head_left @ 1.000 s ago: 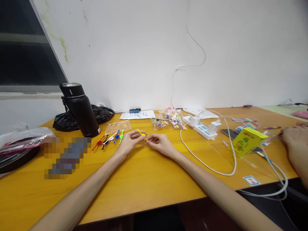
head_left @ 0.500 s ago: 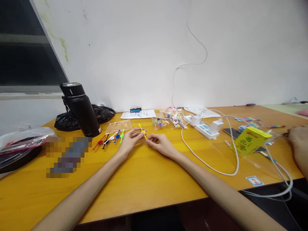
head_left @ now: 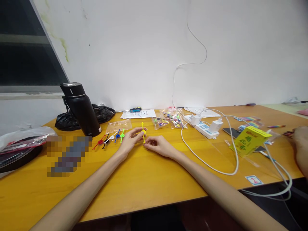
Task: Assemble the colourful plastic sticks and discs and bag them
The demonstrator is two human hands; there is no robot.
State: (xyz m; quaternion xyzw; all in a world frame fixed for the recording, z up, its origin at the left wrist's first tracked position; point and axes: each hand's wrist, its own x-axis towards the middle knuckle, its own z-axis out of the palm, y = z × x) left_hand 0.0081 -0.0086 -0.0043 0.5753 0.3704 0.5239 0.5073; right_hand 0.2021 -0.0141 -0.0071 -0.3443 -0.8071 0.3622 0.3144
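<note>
My left hand (head_left: 131,139) pinches a yellow arrow spinner (head_left: 143,132) at its round middle, its arrowhead pointing up. Fingers of my right hand (head_left: 157,146) are closed together at the spinner's lower tail end. Several more arrow spinners lie in a row to the left of my left hand: a red one (head_left: 100,142), a black one (head_left: 105,141), a white one (head_left: 112,138), a blue one (head_left: 117,136) and a green one (head_left: 122,135). Behind them on the table is a clear plastic bag (head_left: 118,125).
A black bottle (head_left: 80,110) stands at the left, before a black plastic bag (head_left: 106,113). Bags of small colourful parts (head_left: 172,118) lie behind my hands. To the right are a power strip (head_left: 205,130), white cables (head_left: 211,168), a yellow box (head_left: 250,141) and another person's hand (head_left: 302,144).
The yellow spinner has turned from a leftward slant to nearly upright. My right fingertips have shifted slightly left and down with its tail. My left hand has hardly moved.
</note>
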